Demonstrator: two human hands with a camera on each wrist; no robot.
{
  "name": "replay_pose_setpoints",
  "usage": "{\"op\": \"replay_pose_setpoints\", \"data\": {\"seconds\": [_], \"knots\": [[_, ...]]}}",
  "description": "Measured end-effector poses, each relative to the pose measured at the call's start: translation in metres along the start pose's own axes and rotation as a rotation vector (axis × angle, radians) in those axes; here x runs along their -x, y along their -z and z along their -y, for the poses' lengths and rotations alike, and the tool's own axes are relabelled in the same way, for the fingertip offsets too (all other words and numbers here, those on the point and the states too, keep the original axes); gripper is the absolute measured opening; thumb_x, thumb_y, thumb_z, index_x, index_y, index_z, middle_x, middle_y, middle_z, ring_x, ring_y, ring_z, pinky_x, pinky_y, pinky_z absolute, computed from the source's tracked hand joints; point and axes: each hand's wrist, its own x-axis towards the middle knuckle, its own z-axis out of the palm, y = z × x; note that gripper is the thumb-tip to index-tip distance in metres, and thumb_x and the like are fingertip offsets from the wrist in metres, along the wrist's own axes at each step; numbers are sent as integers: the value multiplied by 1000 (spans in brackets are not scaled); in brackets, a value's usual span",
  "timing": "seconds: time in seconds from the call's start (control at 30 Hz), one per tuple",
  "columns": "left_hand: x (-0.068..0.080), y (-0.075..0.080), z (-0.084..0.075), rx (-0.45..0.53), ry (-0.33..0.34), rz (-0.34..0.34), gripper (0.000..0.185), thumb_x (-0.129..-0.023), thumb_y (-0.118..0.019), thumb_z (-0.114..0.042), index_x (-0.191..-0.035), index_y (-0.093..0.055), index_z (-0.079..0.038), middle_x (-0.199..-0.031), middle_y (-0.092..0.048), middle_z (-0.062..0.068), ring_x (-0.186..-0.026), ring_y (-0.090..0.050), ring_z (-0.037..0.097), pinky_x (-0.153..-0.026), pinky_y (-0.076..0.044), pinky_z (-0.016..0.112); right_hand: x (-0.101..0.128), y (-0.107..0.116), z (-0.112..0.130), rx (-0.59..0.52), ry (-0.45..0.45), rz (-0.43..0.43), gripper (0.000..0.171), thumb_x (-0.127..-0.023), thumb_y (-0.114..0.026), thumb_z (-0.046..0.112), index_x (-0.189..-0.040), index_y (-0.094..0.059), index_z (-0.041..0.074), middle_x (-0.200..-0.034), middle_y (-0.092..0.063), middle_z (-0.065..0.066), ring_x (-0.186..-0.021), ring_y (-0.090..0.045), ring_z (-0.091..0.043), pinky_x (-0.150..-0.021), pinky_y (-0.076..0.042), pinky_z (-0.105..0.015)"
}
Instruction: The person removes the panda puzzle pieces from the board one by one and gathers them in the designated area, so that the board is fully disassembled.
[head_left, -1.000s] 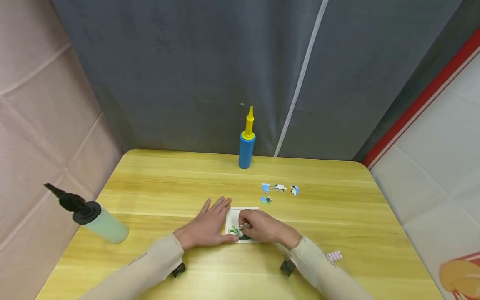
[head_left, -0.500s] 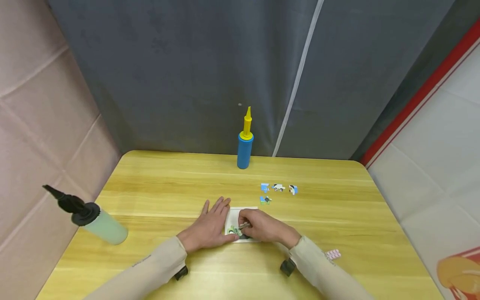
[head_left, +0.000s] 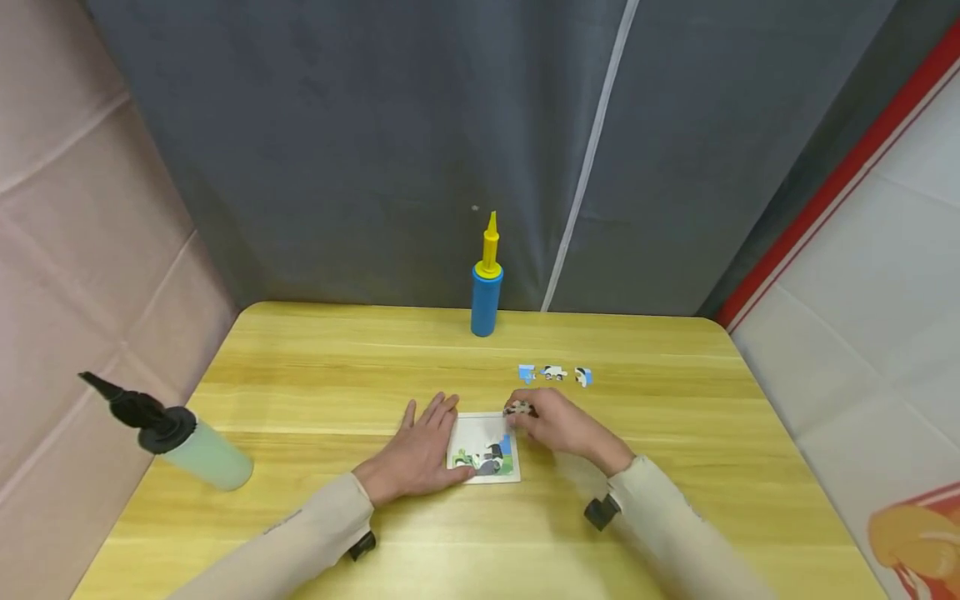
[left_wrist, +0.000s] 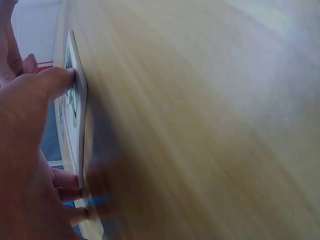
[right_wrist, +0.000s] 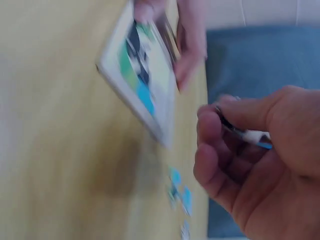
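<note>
In the head view my left hand (head_left: 416, 458) lies flat with spread fingers along the left side of a white puzzle tray (head_left: 472, 429). Its thumb presses on the tray's lower edge area, as the left wrist view also shows. Joined jigsaw pieces (head_left: 491, 460) with green, blue and black-and-white print fill the tray's bottom and lower right. My right hand (head_left: 558, 425) is by the upper right corner of the tray, pinching a puzzle piece (right_wrist: 230, 125) between thumb and fingers. Much of that piece is hidden by the hand.
Beyond my right hand lie three loose puzzle pieces: a blue one (head_left: 527, 373), a white one (head_left: 553, 372) and a black-white-blue one (head_left: 583, 377). A blue and yellow hand pump (head_left: 486, 292) stands at the back; a pale green pump (head_left: 206, 454) is at left.
My right hand has moved from the tray's lower part up and right to its upper corner, still pinching a piece. Pieces at the tray's lower right are now uncovered. My left hand stays put.
</note>
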Motion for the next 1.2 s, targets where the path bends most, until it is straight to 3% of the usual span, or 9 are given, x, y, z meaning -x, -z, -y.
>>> {"op": "replay_pose_setpoints", "data": {"seconds": [0.07,0.23,0.4,0.53,0.67,0.93,1.2], "knots": [[1,1,1,2,2,1,104,-96,-62,-70,-163,-34,4,-178,-24,18,-166,-21,41,-131,-17,74,3,13,-3,-15,-45,-12,25,-112,-51,14,-125,-65,-2,-93,-71,-19,-61,-53,-11,-57,-47,-24],[2,4,2,18,1,12,105,-96,-61,-70,-164,-32,5,-178,-23,18,-167,-19,40,-131,-16,74,6,37,-16,-28,-144,15,26,-115,-33,15,-121,-50,-2,-83,-57,-11,-61,-49,-15,-54,-45,-26],[2,6,3,39,-2,40,110,-93,-64,-73,-165,-31,4,-179,-21,16,-168,-17,39,-132,-15,73,6,45,-33,36,-156,-1,20,-110,-46,6,-109,-64,-2,-80,-60,-8,-63,-50,-13,-59,-47,-26],[1,6,4,45,-4,63,118,-88,-71,-75,-165,-30,4,-179,-19,16,-168,-17,39,-133,-14,72,5,49,-42,90,-189,10,23,-108,-51,1,-114,-73,1,-78,-67,-15,-60,-51,-12,-60,-45,-26],[2,5,7,52,-9,70,121,-85,-74,-75,-165,-30,3,-180,-19,16,-167,-17,40,-132,-15,72,2,51,-47,131,-188,7,27,-106,-51,-4,-122,-72,-1,-83,-70,-16,-67,-53,-12,-63,-45,-25],[4,4,9,60,-38,56,120,-86,-74,-74,-164,-31,5,-179,-19,18,-167,-17,42,-131,-15,75,-5,51,-55,211,-184,-50,17,-100,-58,-5,-108,-71,1,-93,-71,-10,-79,-56,-15,-69,-50,-28],[3,3,9,51,-52,58,120,-86,-72,-76,-164,-31,5,-179,-18,19,-167,-16,42,-131,-15,75,-12,47,-62,325,-199,-60,23,-101,-62,-1,-119,-76,2,-105,-74,-11,-87,-61,-18,-79,-57,-35]]}}
